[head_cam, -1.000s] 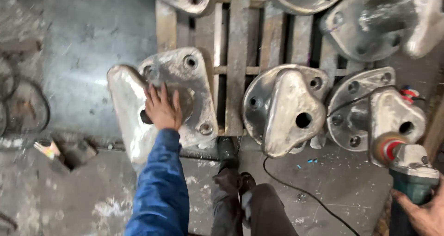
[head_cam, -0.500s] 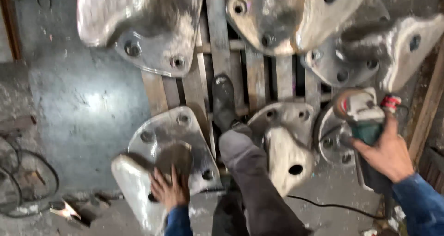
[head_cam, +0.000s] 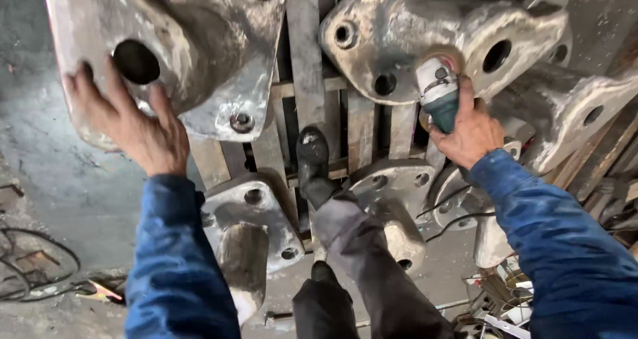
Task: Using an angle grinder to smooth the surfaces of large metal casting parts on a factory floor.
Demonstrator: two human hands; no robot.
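My left hand lies flat, fingers spread, on the lower left edge of a large grey metal casting with a round hole. My right hand grips an angle grinder with a teal body, its head set against a second casting at the top middle. Both arms wear blue sleeves. My leg in grey trousers stretches forward, its black shoe planted on the wooden pallet between the castings.
Smaller castings lie lower down: one under my left arm, another beside my leg. A further casting sits at the right. The grinder's black cable trails down. Cables lie on the concrete floor at left.
I have stepped forward onto the pallet. My left hand moved from the small lower casting to the large upper one. My right hand carried the grinder up to the top middle casting.
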